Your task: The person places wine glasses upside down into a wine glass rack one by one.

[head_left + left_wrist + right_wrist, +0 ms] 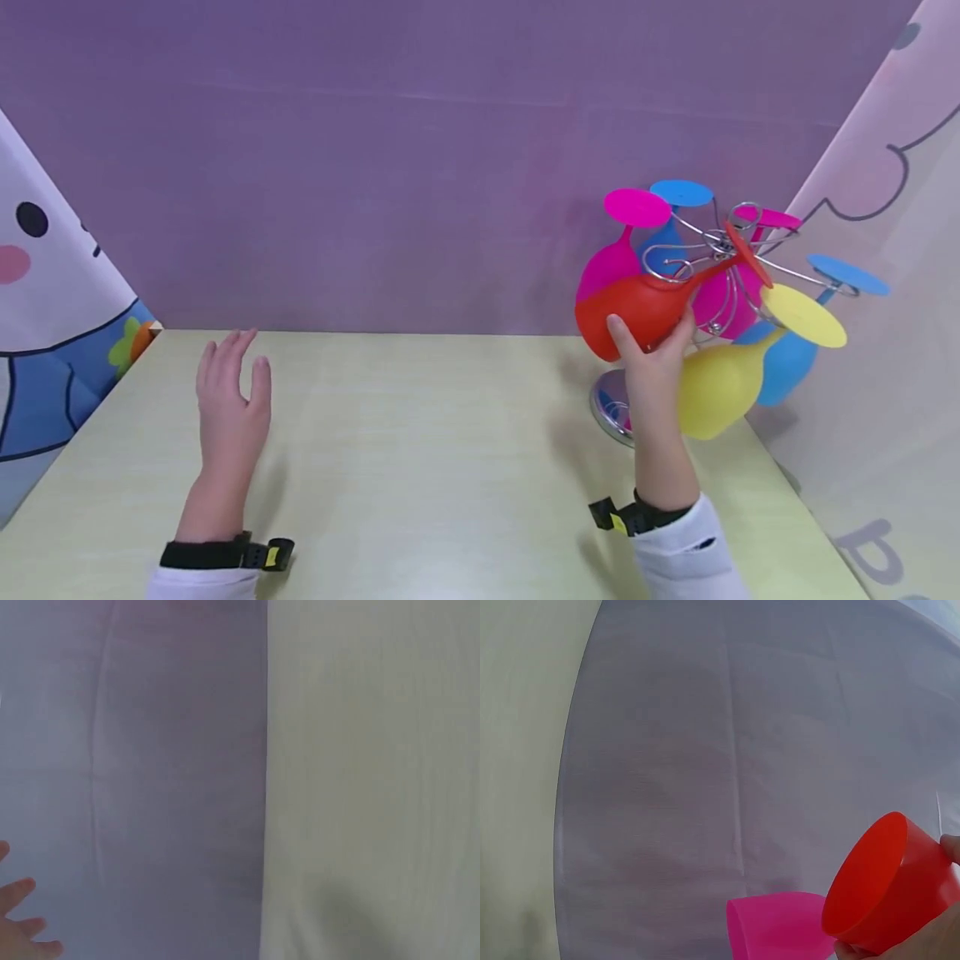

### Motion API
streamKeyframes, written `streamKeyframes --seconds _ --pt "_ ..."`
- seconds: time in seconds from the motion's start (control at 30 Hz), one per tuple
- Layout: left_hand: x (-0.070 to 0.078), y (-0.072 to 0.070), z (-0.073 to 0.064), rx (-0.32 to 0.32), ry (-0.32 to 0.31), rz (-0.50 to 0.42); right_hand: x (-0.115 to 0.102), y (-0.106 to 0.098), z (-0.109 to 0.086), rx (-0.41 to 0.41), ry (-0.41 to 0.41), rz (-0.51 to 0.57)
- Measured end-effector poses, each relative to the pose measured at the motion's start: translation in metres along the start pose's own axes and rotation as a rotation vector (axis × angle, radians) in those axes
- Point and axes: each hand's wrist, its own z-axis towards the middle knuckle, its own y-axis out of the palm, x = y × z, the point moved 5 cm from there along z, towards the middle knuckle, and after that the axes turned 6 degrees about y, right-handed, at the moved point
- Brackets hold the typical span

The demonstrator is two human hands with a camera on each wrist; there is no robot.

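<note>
My right hand (656, 367) grips the bowl of a red plastic goblet (637, 308), which tilts with its mouth to the lower left and its foot up at the wire rack. In the right wrist view the open mouth of the red goblet (885, 885) shows beside a pink goblet (780, 926). The chrome wire rack (720, 242) carries pink, blue and yellow goblets upside down, among them a yellow goblet (723, 387) close to my right wrist. Over the left of the table, my left hand (232, 408) is held with fingers extended and nothing in it.
The rack's round chrome base (611, 408) stands on the pale wooden table (420, 467) at the right. A purple backdrop (375, 208) rises behind the table's back edge. Printed panels flank it, a cartoon panel (60, 333) at left and a pale panel (892, 350) at right.
</note>
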Motion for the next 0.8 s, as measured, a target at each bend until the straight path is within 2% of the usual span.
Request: streamKeyframes --seconds 0.07,0.3,0.43,0.63,0.8 --pt "-0.002 -0.001 0.001 -0.002 0.032 0.055 0.000 0.002 0.004 -0.004 -0.006 0.007" --pt "-0.014 -0.002 0.001 -0.019 0.055 0.176 0.003 0.006 0.011 -0.015 0.006 -0.028" --pt "-0.018 0.003 0.000 -0.091 0.076 0.235 0.004 0.009 0.014 -0.031 0.016 -0.036" --pt "-0.021 0.013 -0.004 -0.229 0.062 0.249 0.002 0.013 0.015 -0.039 -0.022 -0.054" --pt "-0.022 0.016 -0.006 -0.286 0.038 0.249 0.002 0.016 0.012 -0.042 -0.066 -0.119"
